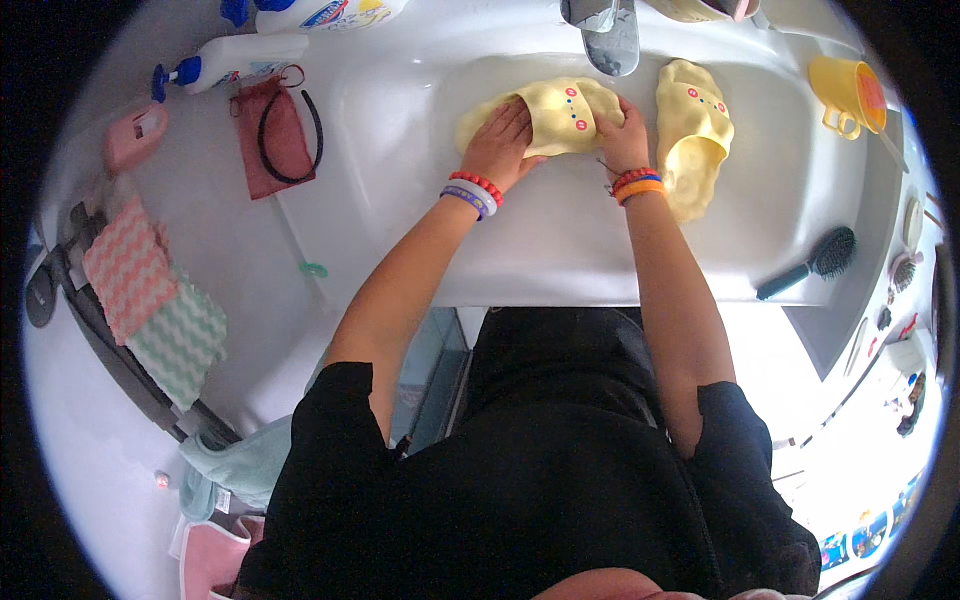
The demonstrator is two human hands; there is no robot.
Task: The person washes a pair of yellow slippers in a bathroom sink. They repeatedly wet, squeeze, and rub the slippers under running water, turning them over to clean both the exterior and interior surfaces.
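A yellow slipper [551,101] with a printed face on its strap lies sideways in the white sink [540,247]. My left hand [501,139] reaches its fingers into the foot opening, with the thumb outside along the near edge. At the toe end, my right hand [627,139] grips the same slipper. The matching yellow slipper [690,150] rests to the right, its toe pointing away from me and its opening towards me. Above both, the metal faucet [611,49] juts over the basin. The parts of my left fingers inside the slipper are hidden.
On the left are a white pump bottle [232,60], a red pouch [266,139], a black hair band [321,135] and striped cloths [135,270]. A yellow mug [836,86] stands at the right, with a hairbrush [829,255] on the near right edge.
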